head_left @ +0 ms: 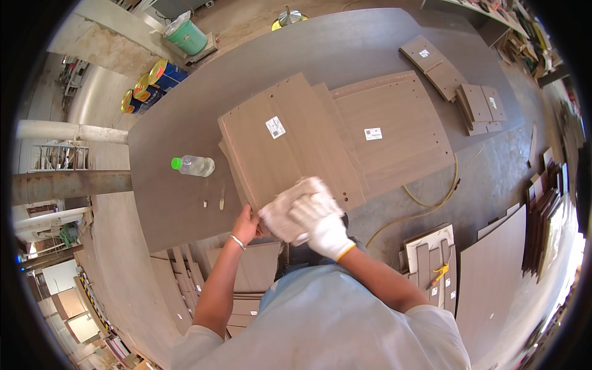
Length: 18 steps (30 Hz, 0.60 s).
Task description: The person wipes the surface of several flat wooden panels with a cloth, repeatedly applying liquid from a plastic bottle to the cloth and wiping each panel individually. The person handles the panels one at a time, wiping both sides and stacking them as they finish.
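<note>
A brown wood-look panel (290, 135) with a white label and drilled holes lies tilted on the big table, overlapping other panels. My right hand (324, 225), in a white knitted glove, presses a pale, crumpled cloth (283, 216) on the panel's near edge; the cloth is a little blurred. My left hand (246, 227), bare with a band on the wrist, grips the near left corner of the panel; its fingers are partly hidden below the edge. Beside it lies a second labelled panel (394, 132), to the right.
On the grey table (166, 209) a clear bottle (196, 165) with a green cap lies on its side. Small panels (435, 68) are stacked at the far right. A yellow hose (425, 205) runs over the floor. Paint cans (163, 77) and a green bucket (187, 38) stand beyond.
</note>
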Each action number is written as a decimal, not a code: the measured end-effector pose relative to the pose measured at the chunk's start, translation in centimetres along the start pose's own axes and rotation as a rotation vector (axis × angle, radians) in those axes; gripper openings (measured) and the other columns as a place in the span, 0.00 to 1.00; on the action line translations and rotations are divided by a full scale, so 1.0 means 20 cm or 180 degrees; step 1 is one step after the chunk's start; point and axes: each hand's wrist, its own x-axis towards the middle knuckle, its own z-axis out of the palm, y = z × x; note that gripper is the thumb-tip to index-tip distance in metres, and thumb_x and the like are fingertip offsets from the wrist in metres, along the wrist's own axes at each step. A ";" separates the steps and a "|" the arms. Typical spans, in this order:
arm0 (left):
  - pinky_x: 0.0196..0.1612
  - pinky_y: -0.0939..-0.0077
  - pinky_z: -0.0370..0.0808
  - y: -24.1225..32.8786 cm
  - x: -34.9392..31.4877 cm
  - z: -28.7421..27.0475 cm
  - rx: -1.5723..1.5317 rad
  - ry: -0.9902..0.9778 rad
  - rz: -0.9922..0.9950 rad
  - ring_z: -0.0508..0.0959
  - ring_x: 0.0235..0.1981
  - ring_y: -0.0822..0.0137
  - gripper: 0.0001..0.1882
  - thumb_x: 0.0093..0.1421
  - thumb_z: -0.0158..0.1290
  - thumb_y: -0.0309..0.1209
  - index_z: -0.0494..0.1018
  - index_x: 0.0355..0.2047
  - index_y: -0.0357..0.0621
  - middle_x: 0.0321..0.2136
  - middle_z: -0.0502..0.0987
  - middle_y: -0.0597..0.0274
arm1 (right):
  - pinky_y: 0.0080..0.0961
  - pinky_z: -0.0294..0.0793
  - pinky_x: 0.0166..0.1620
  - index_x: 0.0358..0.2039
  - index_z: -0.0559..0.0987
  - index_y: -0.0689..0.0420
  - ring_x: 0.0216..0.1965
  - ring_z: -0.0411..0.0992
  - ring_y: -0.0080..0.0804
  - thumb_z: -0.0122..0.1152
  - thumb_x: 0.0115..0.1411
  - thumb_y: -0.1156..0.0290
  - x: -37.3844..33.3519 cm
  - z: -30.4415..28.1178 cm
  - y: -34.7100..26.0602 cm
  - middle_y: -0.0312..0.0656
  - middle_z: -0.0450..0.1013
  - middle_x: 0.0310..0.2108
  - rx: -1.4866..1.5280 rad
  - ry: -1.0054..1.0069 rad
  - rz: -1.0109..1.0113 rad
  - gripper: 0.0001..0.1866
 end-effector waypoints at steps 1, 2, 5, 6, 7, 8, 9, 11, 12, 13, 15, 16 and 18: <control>0.17 0.70 0.79 0.07 -0.08 0.03 -0.0103 -0.0031 -0.0059 0.87 0.24 0.58 0.11 0.77 0.50 0.32 0.63 0.51 0.38 0.33 0.82 0.50 | 0.43 0.71 0.66 0.54 0.81 0.57 0.61 0.73 0.50 0.62 0.53 0.68 0.03 -0.09 0.06 0.46 0.77 0.55 -0.0201 -0.0387 0.0632 0.25; 0.17 0.71 0.78 0.15 -0.10 0.06 -0.0193 -0.0115 -0.0092 0.87 0.24 0.58 0.11 0.77 0.50 0.31 0.63 0.51 0.38 0.34 0.82 0.50 | 0.47 0.65 0.69 0.55 0.81 0.58 0.63 0.70 0.53 0.62 0.55 0.68 0.05 -0.22 0.14 0.50 0.76 0.59 -0.0411 -0.0762 0.1393 0.26; 0.33 0.52 0.83 0.17 -0.11 0.05 0.1438 0.0420 -0.0033 0.87 0.35 0.43 0.25 0.72 0.57 0.39 0.64 0.61 0.38 0.39 0.85 0.45 | 0.54 0.58 0.74 0.58 0.81 0.63 0.69 0.65 0.59 0.64 0.54 0.71 -0.03 -0.35 0.31 0.54 0.74 0.62 -0.0995 -0.0018 0.1220 0.28; 0.38 0.47 0.84 0.19 -0.09 0.07 0.2205 0.0694 0.0087 0.87 0.38 0.39 0.28 0.71 0.58 0.41 0.64 0.63 0.38 0.40 0.86 0.45 | 0.56 0.55 0.76 0.60 0.80 0.63 0.72 0.62 0.61 0.64 0.55 0.72 -0.04 -0.36 0.33 0.55 0.72 0.65 -0.0933 -0.0151 0.1268 0.29; 0.57 0.38 0.75 0.57 -0.15 0.21 0.2097 0.0960 -0.0293 0.81 0.55 0.34 0.34 0.68 0.60 0.45 0.66 0.67 0.40 0.53 0.82 0.39 | 0.56 0.55 0.76 0.60 0.80 0.63 0.71 0.62 0.61 0.64 0.54 0.72 -0.08 -0.39 0.34 0.54 0.72 0.66 -0.1038 -0.0196 0.1387 0.30; 0.64 0.40 0.71 0.57 -0.14 0.26 0.2442 0.1547 0.0650 0.76 0.61 0.34 0.32 0.67 0.61 0.42 0.68 0.67 0.42 0.60 0.77 0.37 | 0.57 0.55 0.76 0.60 0.80 0.63 0.71 0.62 0.61 0.65 0.54 0.72 -0.03 -0.39 0.30 0.54 0.71 0.66 -0.1012 -0.0275 0.1319 0.30; 0.70 0.42 0.67 0.56 -0.10 0.31 0.2768 0.2112 0.1609 0.71 0.68 0.35 0.31 0.66 0.61 0.39 0.69 0.67 0.43 0.66 0.72 0.34 | 0.57 0.54 0.75 0.59 0.80 0.62 0.70 0.62 0.61 0.65 0.53 0.72 0.02 -0.38 0.28 0.54 0.71 0.66 -0.1006 -0.0359 0.1260 0.30; 0.78 0.37 0.48 0.72 -0.02 0.44 0.3106 0.1644 0.2084 0.52 0.79 0.40 0.35 0.70 0.54 0.44 0.64 0.74 0.44 0.76 0.57 0.40 | 0.58 0.54 0.75 0.61 0.79 0.61 0.70 0.61 0.62 0.65 0.53 0.72 0.08 -0.31 0.27 0.54 0.70 0.68 -0.1182 -0.0359 0.1361 0.32; 0.78 0.36 0.46 0.72 0.02 0.49 0.3170 0.1476 0.2062 0.51 0.80 0.41 0.35 0.71 0.52 0.44 0.63 0.75 0.45 0.77 0.56 0.41 | 0.59 0.53 0.75 0.62 0.79 0.61 0.71 0.61 0.63 0.65 0.53 0.73 0.12 -0.28 0.28 0.54 0.69 0.68 -0.1283 -0.0358 0.1431 0.32; 0.79 0.35 0.43 0.70 0.05 0.52 0.3229 0.1324 0.2031 0.49 0.80 0.42 0.35 0.72 0.50 0.44 0.62 0.75 0.46 0.78 0.54 0.42 | 0.58 0.52 0.76 0.63 0.78 0.60 0.72 0.60 0.63 0.65 0.54 0.72 0.18 -0.25 0.31 0.55 0.68 0.69 -0.1307 -0.0419 0.1478 0.33; 0.79 0.33 0.40 0.66 0.09 0.53 0.3196 0.1102 0.2014 0.47 0.81 0.41 0.34 0.73 0.47 0.45 0.61 0.76 0.47 0.79 0.52 0.42 | 0.56 0.52 0.77 0.64 0.78 0.60 0.73 0.59 0.64 0.64 0.56 0.71 0.33 -0.17 0.40 0.55 0.68 0.70 -0.1285 -0.0347 0.1439 0.33; 0.78 0.32 0.39 0.66 0.08 0.53 0.3114 0.1013 0.2040 0.47 0.81 0.40 0.34 0.73 0.46 0.44 0.62 0.76 0.47 0.79 0.52 0.41 | 0.55 0.52 0.77 0.64 0.78 0.60 0.73 0.58 0.64 0.64 0.56 0.70 0.41 -0.13 0.46 0.55 0.67 0.70 -0.1280 -0.0315 0.1446 0.32; 0.78 0.30 0.39 0.67 0.08 0.52 0.2978 0.0908 0.2087 0.47 0.81 0.40 0.33 0.73 0.46 0.44 0.63 0.76 0.47 0.79 0.52 0.40 | 0.52 0.53 0.77 0.66 0.76 0.60 0.75 0.56 0.64 0.60 0.62 0.68 0.64 -0.02 0.63 0.56 0.64 0.73 -0.1363 -0.0155 0.1377 0.30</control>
